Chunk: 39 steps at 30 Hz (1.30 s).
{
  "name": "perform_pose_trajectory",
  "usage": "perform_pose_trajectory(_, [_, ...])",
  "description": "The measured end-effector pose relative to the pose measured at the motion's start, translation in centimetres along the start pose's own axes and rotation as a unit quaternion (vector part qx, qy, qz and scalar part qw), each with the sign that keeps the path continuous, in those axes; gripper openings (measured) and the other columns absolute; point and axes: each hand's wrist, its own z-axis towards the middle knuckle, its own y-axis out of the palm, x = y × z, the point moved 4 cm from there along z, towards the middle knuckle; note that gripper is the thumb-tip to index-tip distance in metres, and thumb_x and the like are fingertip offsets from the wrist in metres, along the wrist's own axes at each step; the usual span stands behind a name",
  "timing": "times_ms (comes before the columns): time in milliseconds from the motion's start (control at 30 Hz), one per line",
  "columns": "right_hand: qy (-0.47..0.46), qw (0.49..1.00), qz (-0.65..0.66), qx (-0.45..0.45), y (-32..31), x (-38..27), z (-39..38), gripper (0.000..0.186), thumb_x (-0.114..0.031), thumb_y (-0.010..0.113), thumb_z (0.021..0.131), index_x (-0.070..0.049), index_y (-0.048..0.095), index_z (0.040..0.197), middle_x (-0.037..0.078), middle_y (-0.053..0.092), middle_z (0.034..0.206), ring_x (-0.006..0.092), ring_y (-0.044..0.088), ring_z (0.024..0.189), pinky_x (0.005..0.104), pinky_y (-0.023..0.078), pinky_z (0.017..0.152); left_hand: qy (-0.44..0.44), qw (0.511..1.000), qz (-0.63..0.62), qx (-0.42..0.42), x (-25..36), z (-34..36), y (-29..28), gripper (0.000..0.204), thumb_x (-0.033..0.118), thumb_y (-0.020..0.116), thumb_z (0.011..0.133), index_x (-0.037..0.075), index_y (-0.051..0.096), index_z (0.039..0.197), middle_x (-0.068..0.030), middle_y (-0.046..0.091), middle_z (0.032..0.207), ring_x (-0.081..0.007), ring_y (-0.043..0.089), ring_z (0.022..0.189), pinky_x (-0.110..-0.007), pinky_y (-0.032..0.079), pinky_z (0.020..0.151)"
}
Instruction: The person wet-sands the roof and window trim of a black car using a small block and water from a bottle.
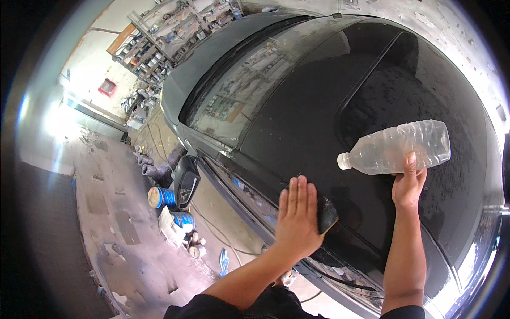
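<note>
My left hand (298, 220) lies flat on the black car roof (297, 127) near its left edge, fingers stretched and close together. Under its palm is a dark piece of sandpaper (329, 215), which sticks out on the right side; my thumb is hidden. My right hand (409, 186) is closed round a clear plastic bottle (396, 148) above the roof. The bottle lies nearly level, its white cap (344, 161) pointing left, and looks cloudy; how much liquid is inside I cannot tell. Water drops and wet patches mark the roof.
The side mirror (187, 182) juts out at the left. Blue cans (183, 221), a hose (212, 228) and a blue cloth (224, 261) are on the stained floor beside the car. Shelves (159, 48) crowded with cans stand at the far left.
</note>
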Motion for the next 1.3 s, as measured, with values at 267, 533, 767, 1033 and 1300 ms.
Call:
perform_pose_trajectory(267, [0.008, 0.999, 0.004, -0.043, 0.3, 0.0, 0.0, 0.055, -0.052, 0.066, 0.085, -0.004, 0.056, 0.11, 0.002, 0.058, 0.088, 0.0101, 0.05, 0.076, 0.0278, 0.037, 0.063, -0.247, 0.956, -0.107, 0.114, -17.3, 2.5, -0.3, 0.072, 0.043, 0.033, 0.099, -0.009, 0.018, 0.146, -0.0279, 0.012, 0.154, -0.0395, 0.008, 0.145, -0.045, 0.008, 0.118])
perform_pose_trajectory(533, [-0.009, 1.0, 0.016, -0.008, 0.5, -0.5, 0.2, 0.062, -0.057, 0.067, 0.082, 0.0, 0.058, 0.104, 0.004, 0.059, 0.085, 0.013, 0.051, 0.074, 0.0291, 0.038, 0.064, 0.021, 0.99, -0.086, 0.112, -4.6, -1.5, 1.4, 0.073, 0.037, 0.047, 0.095, -0.004, 0.017, 0.148, -0.0246, 0.012, 0.155, -0.0437, 0.007, 0.144, -0.052, 0.009, 0.116])
perform_pose_trajectory(767, [-0.004, 1.0, -0.006, -0.024, 0.2, 0.6, 0.0, 0.051, -0.05, 0.066, 0.086, -0.005, 0.058, 0.11, 0.002, 0.061, 0.089, 0.0098, 0.052, 0.075, 0.0262, 0.036, 0.062, -0.123, 0.978, -0.099, 0.139, -13.3, 2.0, 0.3, 0.073, 0.037, 0.046, 0.095, -0.01, 0.02, 0.145, -0.0268, 0.015, 0.154, -0.0404, 0.01, 0.145, -0.049, 0.007, 0.118])
perform_pose_trajectory(1033, [-0.024, 0.999, 0.026, -0.031, 0.0, 0.1, 0.4, 0.054, -0.052, 0.065, 0.086, -0.005, 0.057, 0.111, 0.002, 0.061, 0.092, 0.0102, 0.052, 0.076, 0.026, 0.037, 0.062, 0.054, 0.986, -0.116, 0.111, -1.1, -2.7, 2.9, 0.083, 0.037, 0.05, 0.093, -0.007, 0.006, 0.148, -0.029, 0.006, 0.155, -0.0461, 0.003, 0.144, -0.056, 0.006, 0.115])
perform_pose_trajectory(1300, [-0.014, 0.999, 0.018, -0.046, 0.8, 0.0, 0.1, 0.056, -0.053, 0.064, 0.086, -0.004, 0.057, 0.112, 0.002, 0.06, 0.091, 0.0104, 0.052, 0.077, 0.0262, 0.037, 0.063, -0.339, 0.872, -0.258, 0.241, -18.0, 3.1, 1.9, 0.079, 0.049, 0.031, 0.1, -0.012, 0.008, 0.146, -0.0299, 0.0, 0.154, -0.0398, -0.001, 0.145, -0.045, 0.002, 0.118])
